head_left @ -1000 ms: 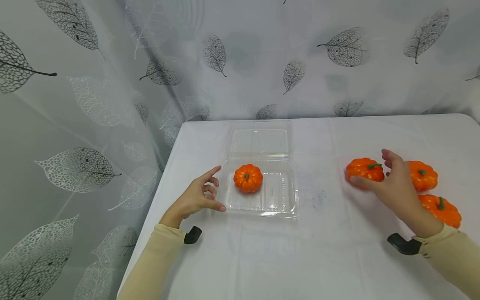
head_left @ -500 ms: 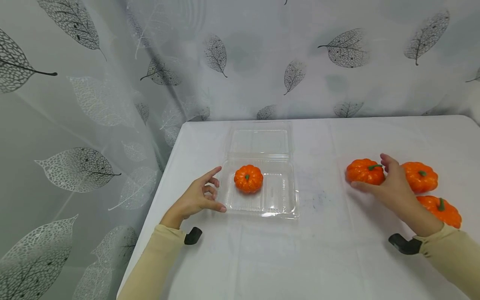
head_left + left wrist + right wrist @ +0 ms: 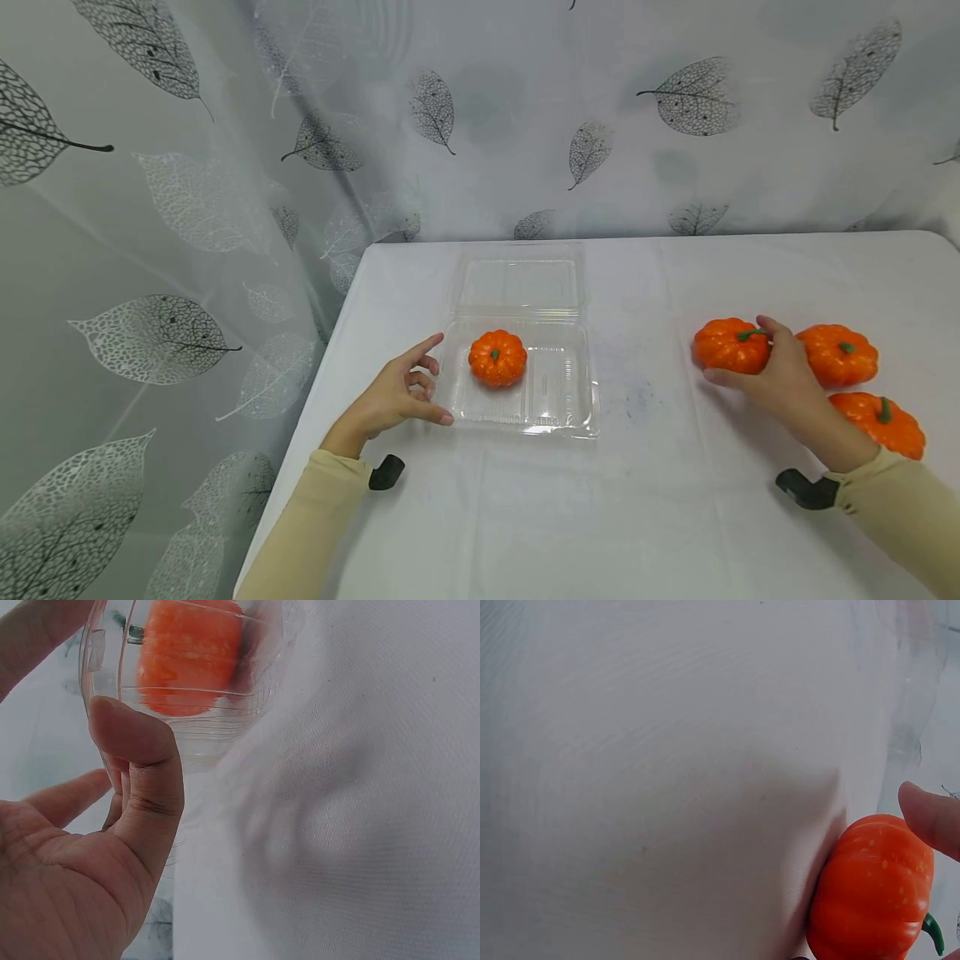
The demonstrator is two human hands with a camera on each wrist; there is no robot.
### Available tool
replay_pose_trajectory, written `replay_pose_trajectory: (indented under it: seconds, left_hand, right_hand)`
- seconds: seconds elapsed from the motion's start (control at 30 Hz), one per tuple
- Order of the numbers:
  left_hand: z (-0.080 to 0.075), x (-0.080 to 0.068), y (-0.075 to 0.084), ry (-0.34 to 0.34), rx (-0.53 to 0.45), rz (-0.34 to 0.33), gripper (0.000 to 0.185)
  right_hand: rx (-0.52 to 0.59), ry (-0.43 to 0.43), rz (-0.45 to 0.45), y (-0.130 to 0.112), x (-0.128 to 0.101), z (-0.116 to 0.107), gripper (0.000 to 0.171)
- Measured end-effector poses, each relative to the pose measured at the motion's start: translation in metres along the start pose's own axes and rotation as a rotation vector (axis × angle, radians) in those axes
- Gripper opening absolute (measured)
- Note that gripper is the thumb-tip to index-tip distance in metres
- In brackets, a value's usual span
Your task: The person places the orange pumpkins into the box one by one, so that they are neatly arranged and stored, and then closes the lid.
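Note:
A clear plastic clamshell box (image 3: 555, 375) lies with its lid (image 3: 517, 282) folded back. One small orange pumpkin (image 3: 497, 358) sits in the left part of its base. My left hand (image 3: 393, 392) stays at the box's left edge, thumb by the front corner and fingers loosely bent; the left wrist view shows the thumb overlapping the rim. On the right, my right hand (image 3: 787, 387) reaches around another pumpkin (image 3: 729, 346) with a green stem. Its thumb is at the front side and a fingertip near the stem. In the right wrist view the thumb (image 3: 934, 821) overlaps that pumpkin's upper edge.
Two more pumpkins stand on the right: one (image 3: 843, 356) just beyond the right hand, the other (image 3: 888, 425) by the right wrist. A white cloth (image 3: 600, 517) covers the table. Behind and to the left hangs a leaf-print curtain (image 3: 510, 125).
My right hand has shifted slightly down and left, closer around the nearest pumpkin, its finger lowering toward the stem. The left hand and the box have stayed put.

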State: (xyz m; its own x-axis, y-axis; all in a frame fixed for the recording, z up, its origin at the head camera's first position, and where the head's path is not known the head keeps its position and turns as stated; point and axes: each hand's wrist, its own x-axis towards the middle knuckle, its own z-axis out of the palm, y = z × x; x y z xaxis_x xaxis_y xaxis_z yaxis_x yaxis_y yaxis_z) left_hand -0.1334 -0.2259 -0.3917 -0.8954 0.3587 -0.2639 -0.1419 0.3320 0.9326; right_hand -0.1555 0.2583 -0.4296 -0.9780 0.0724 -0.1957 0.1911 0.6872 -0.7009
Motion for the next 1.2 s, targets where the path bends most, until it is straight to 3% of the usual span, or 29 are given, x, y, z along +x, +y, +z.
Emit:
replay_pose_trajectory:
  seconds: [0.8, 1.03, 1.2]
  left_hand:
    - [0.001, 0.001, -0.001, 0.009, -0.014, -0.008, 0.108]
    - [-0.003, 0.010, -0.028, 0.029, 0.000, 0.031, 0.109]
    - [-0.004, 0.009, -0.028, 0.026, -0.003, 0.036, 0.109]
  right_hand:
    - [0.053, 0.010, 0.013, 0.003, 0.002, 0.008, 0.110]
    - [0.114, -0.017, -0.030, -0.006, 0.001, 0.017, 0.108]
    - [0.130, -0.056, -0.062, -0.014, 0.000, 0.022, 0.107]
